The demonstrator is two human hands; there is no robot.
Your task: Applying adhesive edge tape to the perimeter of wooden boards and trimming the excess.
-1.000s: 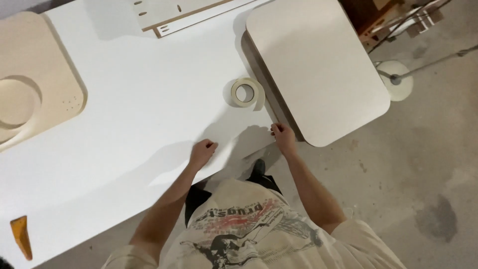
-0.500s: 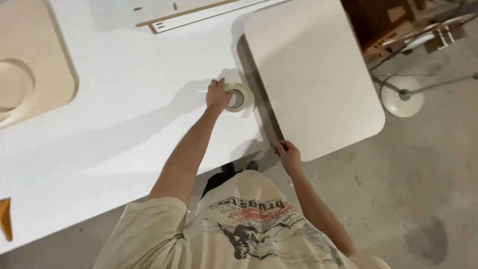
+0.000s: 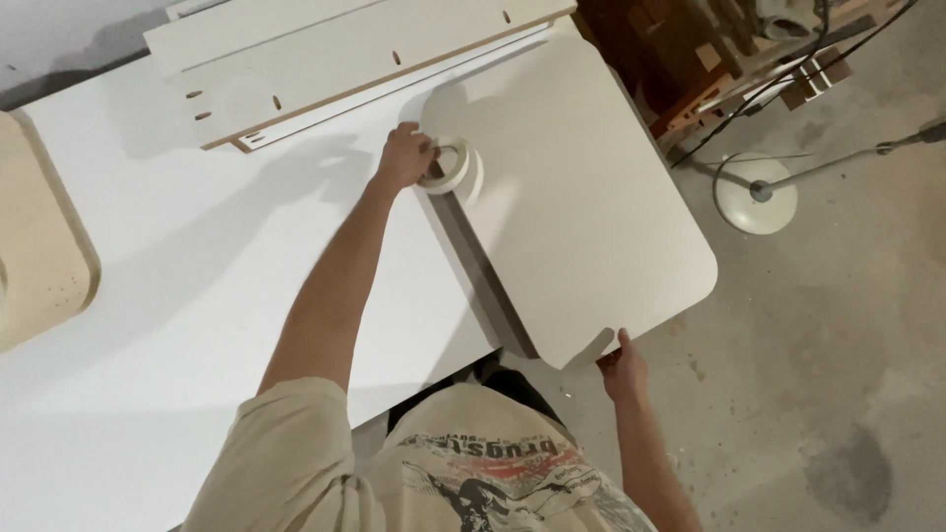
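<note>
Both hands are busy: the left hand [image 3: 404, 158] has its fingers closed around the pale ring-shaped roll of masking tape [image 3: 451, 166] on the white counter [image 3: 197, 296], beside the rounded white panel [image 3: 581, 197], whose near corner the right hand [image 3: 623, 369] touches with fingers loosely curled, so a firm pinch through the roll's core seems wise.

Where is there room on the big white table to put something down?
The white table is bare between the tan board on the left edge and the left hand's arm. It is crowded at the top, where slotted panels are stacked beside the tape roll and rounded panel.
</note>
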